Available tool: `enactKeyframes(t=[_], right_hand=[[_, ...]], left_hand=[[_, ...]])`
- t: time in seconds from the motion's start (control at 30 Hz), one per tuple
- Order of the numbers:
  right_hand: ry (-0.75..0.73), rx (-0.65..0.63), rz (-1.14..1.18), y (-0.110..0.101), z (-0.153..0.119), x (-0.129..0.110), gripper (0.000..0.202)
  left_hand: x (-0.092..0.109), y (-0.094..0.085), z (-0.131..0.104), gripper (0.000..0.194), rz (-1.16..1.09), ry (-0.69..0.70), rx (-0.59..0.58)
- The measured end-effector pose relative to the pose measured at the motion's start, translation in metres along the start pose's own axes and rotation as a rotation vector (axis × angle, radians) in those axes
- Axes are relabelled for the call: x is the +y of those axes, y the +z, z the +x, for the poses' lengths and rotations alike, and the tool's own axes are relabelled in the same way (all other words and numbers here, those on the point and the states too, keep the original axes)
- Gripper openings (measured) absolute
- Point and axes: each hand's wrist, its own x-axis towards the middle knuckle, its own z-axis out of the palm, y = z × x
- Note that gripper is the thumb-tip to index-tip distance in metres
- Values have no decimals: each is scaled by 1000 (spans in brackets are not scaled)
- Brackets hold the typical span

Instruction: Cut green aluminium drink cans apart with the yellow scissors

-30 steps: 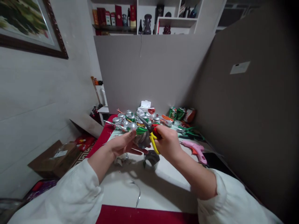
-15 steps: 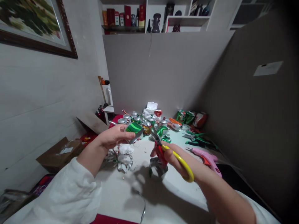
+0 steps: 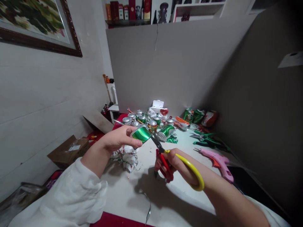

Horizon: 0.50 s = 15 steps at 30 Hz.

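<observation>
Tabletop [image 3: 123,200] — left hand [image 3: 121,138] pinching green metal [image 3: 141,133].

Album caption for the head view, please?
Left hand holds curved green metal piece; right hand holds scissors with red and yellow handles.

Scissors [image 3: 161,149] right of can piece [image 3: 142,134], cans [image 3: 152,125] behind both; glue gun [image 3: 219,160] further right

We've got one view: head-worn cam, facing forward, tipped down over the white tabletop [image 3: 118,195]. Left hand [image 3: 121,137] and right hand [image 3: 182,168] sit close, around mid-frame; forearms run in from the lower sides. Beyond, we face the grey back panel [image 3: 180,66]; the side panel [image 3: 262,113] slants along our right. Wide view: we catch shelving [image 3: 199,11], cropped up top, plus a framed picture [image 3: 35,19] top left.
</observation>
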Motion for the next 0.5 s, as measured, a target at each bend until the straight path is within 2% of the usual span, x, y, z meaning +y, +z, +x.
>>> enactKeyframes(t=[0.3,0.5], right_hand=[[-8,-5,-46,1,0,-1,88],[50,-15,-80,-1,-4,-2,84]], left_hand=[[5,0,-5,35,107,27,-80],[8,0,-10,42,158,17,-117]])
